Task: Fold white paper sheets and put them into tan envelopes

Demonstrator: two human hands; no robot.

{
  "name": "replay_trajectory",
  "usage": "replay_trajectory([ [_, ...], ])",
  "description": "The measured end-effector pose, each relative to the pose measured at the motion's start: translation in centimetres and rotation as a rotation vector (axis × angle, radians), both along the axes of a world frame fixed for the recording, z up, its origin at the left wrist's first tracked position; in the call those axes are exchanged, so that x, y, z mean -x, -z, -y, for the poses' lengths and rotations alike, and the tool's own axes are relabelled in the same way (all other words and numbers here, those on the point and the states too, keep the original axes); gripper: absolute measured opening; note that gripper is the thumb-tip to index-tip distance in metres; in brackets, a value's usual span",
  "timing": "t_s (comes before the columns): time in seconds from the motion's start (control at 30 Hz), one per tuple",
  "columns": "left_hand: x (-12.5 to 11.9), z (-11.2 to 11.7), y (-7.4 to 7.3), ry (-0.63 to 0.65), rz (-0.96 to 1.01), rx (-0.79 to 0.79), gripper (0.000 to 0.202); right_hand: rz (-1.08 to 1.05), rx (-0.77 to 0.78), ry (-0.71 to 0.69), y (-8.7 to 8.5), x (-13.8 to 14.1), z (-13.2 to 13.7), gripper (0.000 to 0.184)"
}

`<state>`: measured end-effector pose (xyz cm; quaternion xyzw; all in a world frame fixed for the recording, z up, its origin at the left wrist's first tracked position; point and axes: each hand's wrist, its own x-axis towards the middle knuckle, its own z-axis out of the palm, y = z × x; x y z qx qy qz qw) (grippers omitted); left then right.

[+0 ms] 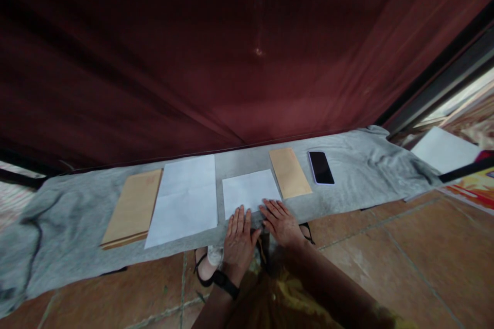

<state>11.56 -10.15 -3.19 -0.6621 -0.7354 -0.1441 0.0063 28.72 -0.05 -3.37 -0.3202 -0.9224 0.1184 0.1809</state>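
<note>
A small white sheet of paper (249, 189), perhaps folded, lies flat on the grey cloth in front of me. Both hands rest on its near edge. My left hand (240, 239) is open, its fingers stretched out over the near edge. My right hand (281, 221) lies flat with fingers extended at the near right corner. To the left is a larger stack or sheet of white paper (185, 200). A single brown envelope (289, 172) sits just right of the small sheet.
A stack of brown envelopes (133, 205) lies at the left. A phone (321, 168) with a light purple edge rests at the right. The grey cloth (358, 164) covers a narrow bench against a dark red curtain (239, 61). Below is a tiled floor (386, 252).
</note>
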Motion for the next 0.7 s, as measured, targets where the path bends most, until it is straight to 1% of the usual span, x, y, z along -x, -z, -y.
replay_trajectory([
  [0.13, 0.5, 0.9, -0.1, -0.046, 0.006, -0.01, 0.061, 0.009, -0.021, 0.004, 0.4, -1.6, -0.3, 0.05],
  [0.27, 1.1, 1.6, -0.4, -0.073, 0.002, -0.019, 0.06, 0.024, -0.044, 0.062, 0.9, -2.7, -0.4, 0.048],
  [0.37, 1.4, 1.7, -0.6, -0.082, -0.024, -0.009, 0.058, 0.015, -0.051, 0.077, 1.1, -3.3, -0.4, 0.046],
  [0.43, 1.5, 1.5, -0.9, -0.089, -0.037, -0.008, 0.056, -0.003, -0.045, 0.083, 0.9, -3.4, -0.5, 0.045],
  [0.5, 1.3, 1.1, -1.1, -0.083, -0.028, -0.025, 0.053, -0.027, -0.036, 0.092, 0.4, -3.0, -0.5, 0.046],
  [0.57, 1.0, 0.4, -1.3, -0.057, -0.006, -0.048, 0.051, -0.046, -0.03, 0.094, -0.3, -2.1, -0.5, 0.048],
  [0.7, 0.2, -0.9, -1.0, 0.019, 0.037, -0.05, 0.049, -0.064, -0.032, 0.045, -1.6, 1.2, -0.4, 0.047],
])
